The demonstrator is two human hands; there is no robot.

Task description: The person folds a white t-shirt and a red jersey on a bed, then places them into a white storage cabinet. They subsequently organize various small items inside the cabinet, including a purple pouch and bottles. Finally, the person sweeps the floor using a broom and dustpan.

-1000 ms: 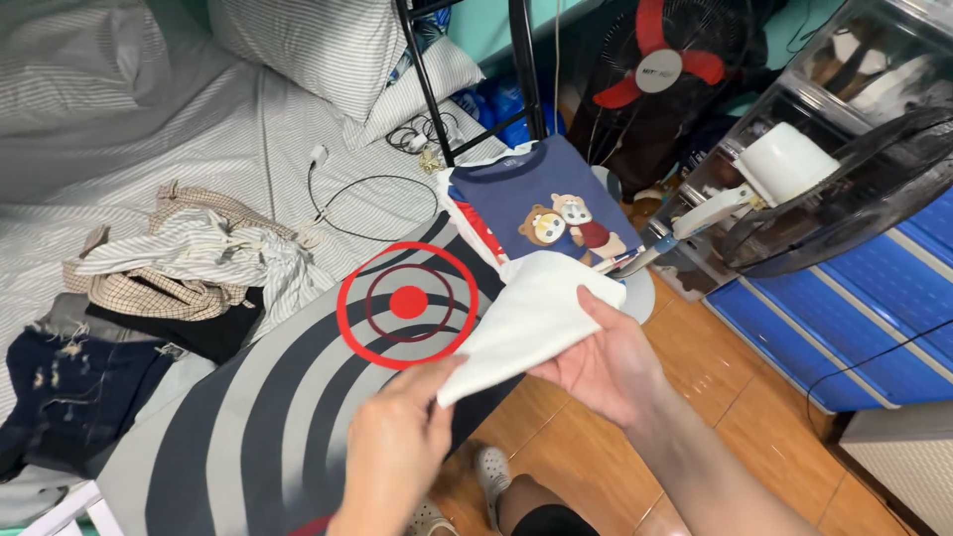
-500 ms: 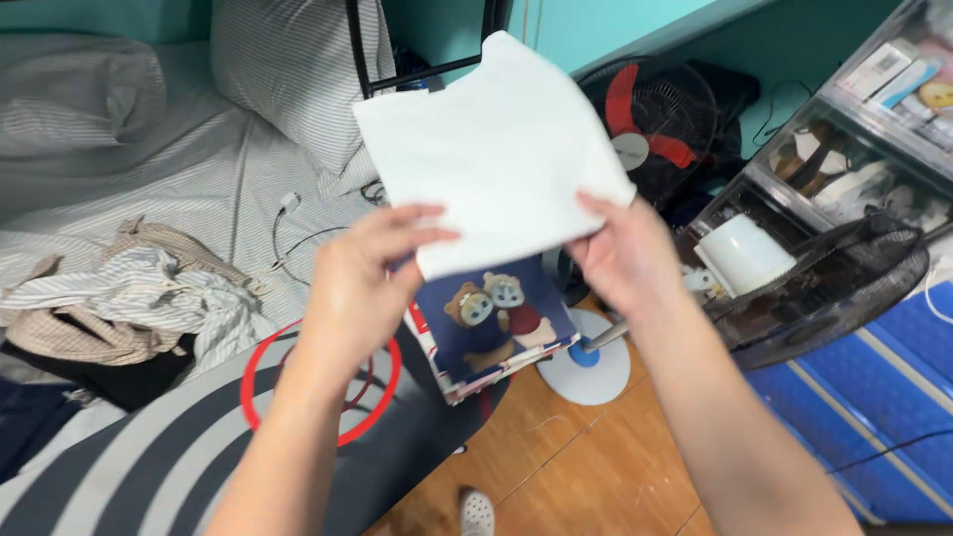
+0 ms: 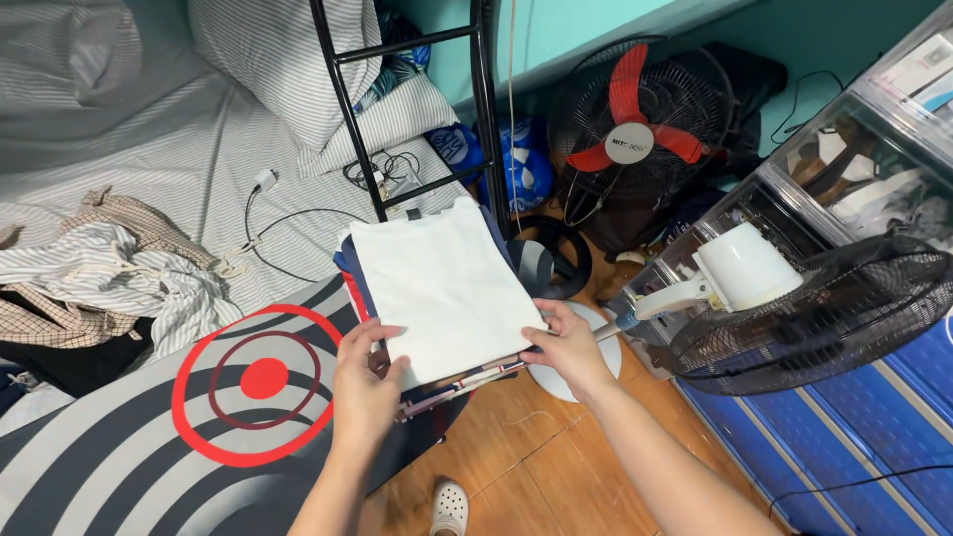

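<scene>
White folded cloth (image 3: 442, 288) lay mid-frame on a clothes pile (image 3: 437, 382). Both hands, left hand (image 3: 367, 382) and right hand (image 3: 568, 347), pinched its near corners. It looked soft, light and floppy.

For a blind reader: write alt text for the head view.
Both hands, left hand and right hand, grip the near edge of a folded white garment atop a stack of folded clothes on a bed's edge, beside two fans.

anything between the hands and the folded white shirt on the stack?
Nothing visible. The left hand and the right hand both rest on the near edge of the folded white shirt, which lies on top of the stack of folded clothes.
</scene>
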